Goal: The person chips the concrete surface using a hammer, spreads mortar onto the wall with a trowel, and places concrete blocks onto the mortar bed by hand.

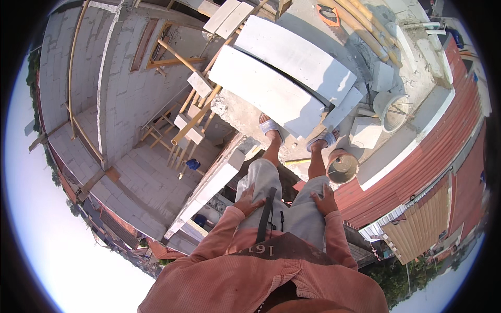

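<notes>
Now, left hand [250,202]: flat on the left thigh, fingers loosely spread over the grey shorts [263,176], gripping nothing that shows.
Right hand [325,200]: there it is on the other thigh, fingers out along the cloth, nothing seen in its hold.
Grey shorts: right under both palms, above bare shins.
Sandals [270,127]: planted just beside the nearer white slab [271,88].
Farther white slab [297,56]: alongside, a dark gap between.
Saw [329,16]: beyond them, orange-handled, near bamboo poles [362,27].
</notes>
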A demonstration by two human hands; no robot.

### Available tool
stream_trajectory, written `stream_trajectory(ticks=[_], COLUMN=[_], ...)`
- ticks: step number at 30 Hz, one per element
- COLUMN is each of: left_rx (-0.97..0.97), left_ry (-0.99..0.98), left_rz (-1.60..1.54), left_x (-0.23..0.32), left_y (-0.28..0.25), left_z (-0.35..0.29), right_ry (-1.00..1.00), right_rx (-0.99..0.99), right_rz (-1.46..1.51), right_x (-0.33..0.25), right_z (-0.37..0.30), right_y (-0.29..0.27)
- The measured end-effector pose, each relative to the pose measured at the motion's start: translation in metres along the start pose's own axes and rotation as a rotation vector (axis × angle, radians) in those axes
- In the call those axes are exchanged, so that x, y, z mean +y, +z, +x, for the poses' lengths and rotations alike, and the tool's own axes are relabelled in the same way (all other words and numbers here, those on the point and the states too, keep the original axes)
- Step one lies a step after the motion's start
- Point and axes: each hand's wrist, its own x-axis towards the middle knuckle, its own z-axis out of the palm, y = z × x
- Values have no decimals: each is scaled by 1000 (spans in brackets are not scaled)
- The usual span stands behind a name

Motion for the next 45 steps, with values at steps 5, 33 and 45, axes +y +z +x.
stream_trajectory(ticks=[5, 33, 45], left_rx=[194, 872, 836], left_ry=[23, 189, 140], left_rz=[-78, -930, -1456], left_x=[18, -99, -132], left_y=[53, 253, 195], left_z=[2, 81, 30], right_ry=[-66, -588, -595], right_rx=[-82, -64, 37], right_rz=[-168, -586, -774], right_x=[2, -104, -301], right_z=[-15, 31, 30], right_y=[-47, -205, -129])
